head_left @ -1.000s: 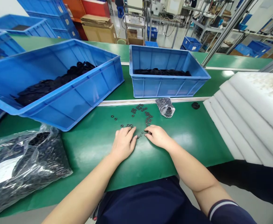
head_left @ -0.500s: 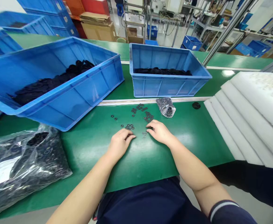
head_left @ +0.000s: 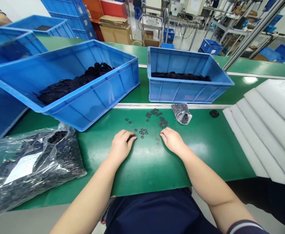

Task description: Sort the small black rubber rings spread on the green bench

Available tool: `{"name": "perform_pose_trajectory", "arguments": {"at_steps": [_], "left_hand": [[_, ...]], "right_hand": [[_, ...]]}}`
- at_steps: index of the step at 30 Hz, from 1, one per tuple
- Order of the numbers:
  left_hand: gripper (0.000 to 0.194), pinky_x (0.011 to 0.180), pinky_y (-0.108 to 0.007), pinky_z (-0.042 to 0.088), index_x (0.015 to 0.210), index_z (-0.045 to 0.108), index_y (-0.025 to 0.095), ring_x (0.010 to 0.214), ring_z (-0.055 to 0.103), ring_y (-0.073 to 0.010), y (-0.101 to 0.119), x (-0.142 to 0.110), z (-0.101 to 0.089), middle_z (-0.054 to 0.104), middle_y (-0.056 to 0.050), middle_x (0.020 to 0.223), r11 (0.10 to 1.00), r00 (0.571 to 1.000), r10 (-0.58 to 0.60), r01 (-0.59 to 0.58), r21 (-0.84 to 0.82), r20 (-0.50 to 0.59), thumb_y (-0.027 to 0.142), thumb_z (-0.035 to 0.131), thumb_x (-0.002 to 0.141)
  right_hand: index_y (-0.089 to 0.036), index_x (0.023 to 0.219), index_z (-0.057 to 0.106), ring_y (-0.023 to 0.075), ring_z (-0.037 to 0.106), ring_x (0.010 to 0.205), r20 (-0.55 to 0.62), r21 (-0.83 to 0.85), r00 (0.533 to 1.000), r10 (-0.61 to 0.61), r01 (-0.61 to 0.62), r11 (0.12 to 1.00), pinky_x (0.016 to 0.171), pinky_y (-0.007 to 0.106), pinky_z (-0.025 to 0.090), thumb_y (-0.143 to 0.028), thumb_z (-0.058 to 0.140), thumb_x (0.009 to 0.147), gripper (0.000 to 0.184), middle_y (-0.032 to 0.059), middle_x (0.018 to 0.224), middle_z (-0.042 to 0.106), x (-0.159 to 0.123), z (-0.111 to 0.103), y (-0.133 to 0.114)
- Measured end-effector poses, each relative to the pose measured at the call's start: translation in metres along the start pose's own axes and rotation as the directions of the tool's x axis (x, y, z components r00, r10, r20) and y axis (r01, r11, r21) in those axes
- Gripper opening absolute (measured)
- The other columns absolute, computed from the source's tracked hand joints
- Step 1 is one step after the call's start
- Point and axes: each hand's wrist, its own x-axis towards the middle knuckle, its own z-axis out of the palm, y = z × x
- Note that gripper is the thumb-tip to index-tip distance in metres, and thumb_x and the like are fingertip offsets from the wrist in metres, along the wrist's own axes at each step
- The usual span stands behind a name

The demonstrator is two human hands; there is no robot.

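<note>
Several small black rings (head_left: 143, 131) lie scattered on the green table (head_left: 147, 162), with more clusters further back (head_left: 162, 123). My left hand (head_left: 121, 147) rests palm down just left of them. Its fingers are curled in and pressed together, with something dark at the fingertips that I cannot make out. My right hand (head_left: 172, 140) lies flat on the table with its fingers stretched leftwards, the tips just beside a few tiny rings (head_left: 157, 140). A small clear bag of rings (head_left: 182, 113) lies behind my right hand.
A tilted blue bin (head_left: 88, 97) and an upright blue bin (head_left: 188, 89) behind the rings both hold black parts. A large plastic bag of black parts (head_left: 32, 162) lies at the left. Stacked white foam trays (head_left: 266, 123) lie at the right, near a lone black part (head_left: 214, 113).
My hands have drawn apart and back from the rings, uncovering the cluster between them. My left fingers have curled in. The view has shifted slightly.
</note>
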Motion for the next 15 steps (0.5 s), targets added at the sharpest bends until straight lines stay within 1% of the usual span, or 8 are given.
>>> {"name": "perform_pose_trajectory", "arguments": {"at_steps": [2,4,5,8,11,15], "left_hand": [[0.021,0.082,-0.039,0.047,0.099,0.069,0.019,0.094,0.063,-0.0257,0.007,0.004,0.007,0.069,-0.009,0.096,0.995,0.996,0.091,-0.090,0.051,-0.014,0.038,0.062,0.095],[0.022,0.082,-0.040,0.045,0.100,0.068,0.019,0.096,0.062,-0.0267,0.012,0.009,0.013,0.070,-0.009,0.098,0.984,0.987,0.162,-0.162,0.070,0.011,0.039,0.066,0.093],[0.020,0.081,-0.039,0.044,0.100,0.068,0.019,0.095,0.062,-0.0264,0.014,0.012,0.015,0.070,-0.009,0.096,0.981,0.984,0.178,-0.179,0.072,0.031,0.038,0.067,0.093],[0.014,0.077,-0.039,0.042,0.093,0.068,0.018,0.088,0.062,-0.0250,0.017,0.014,0.019,0.070,-0.007,0.090,0.979,0.982,0.174,-0.181,0.096,0.074,0.031,0.063,0.095],[0.017,0.077,-0.039,0.041,0.092,0.068,0.018,0.087,0.062,-0.0247,0.020,0.009,0.018,0.071,-0.007,0.089,0.973,0.977,0.194,-0.203,0.109,0.085,0.028,0.056,0.099],[0.020,0.079,-0.038,0.042,0.092,0.067,0.018,0.084,0.063,-0.0219,0.025,0.001,0.018,0.071,-0.006,0.086,0.972,0.969,0.235,-0.236,0.016,0.077,0.027,0.051,0.101]], "right_hand": [[-0.016,0.105,0.071,0.0217,0.064,0.096,-0.029,-0.015,0.999,0.046,-0.046,0.999,0.085,0.029,0.047,-0.022,0.051,0.102,0.021,0.0103,0.104,0.069,0.003,0.001,0.000],[-0.017,0.106,0.071,0.0214,0.064,0.097,-0.057,-0.011,0.995,0.080,-0.081,0.997,0.086,0.029,0.046,-0.022,0.050,0.102,0.022,0.0102,0.106,0.069,0.005,0.002,0.001],[-0.017,0.107,0.070,0.0214,0.064,0.098,-0.069,-0.008,0.993,0.094,-0.095,0.995,0.086,0.029,0.046,-0.022,0.050,0.102,0.022,0.0101,0.106,0.069,0.007,0.002,0.001],[-0.018,0.108,0.070,0.0216,0.064,0.098,-0.091,-0.015,0.987,0.131,-0.133,0.991,0.085,0.029,0.046,-0.022,0.048,0.103,0.023,0.0095,0.106,0.069,0.009,0.002,0.003],[-0.017,0.109,0.069,0.0219,0.064,0.097,-0.090,-0.038,0.984,0.155,-0.159,0.987,0.084,0.029,0.046,-0.022,0.046,0.103,0.024,0.0097,0.107,0.069,0.010,0.000,0.003],[-0.018,0.109,0.070,0.0222,0.064,0.095,-0.067,-0.081,0.984,0.162,-0.167,0.983,0.081,0.030,0.046,-0.024,0.046,0.103,0.025,0.0101,0.107,0.069,0.011,-0.001,0.002]]}}
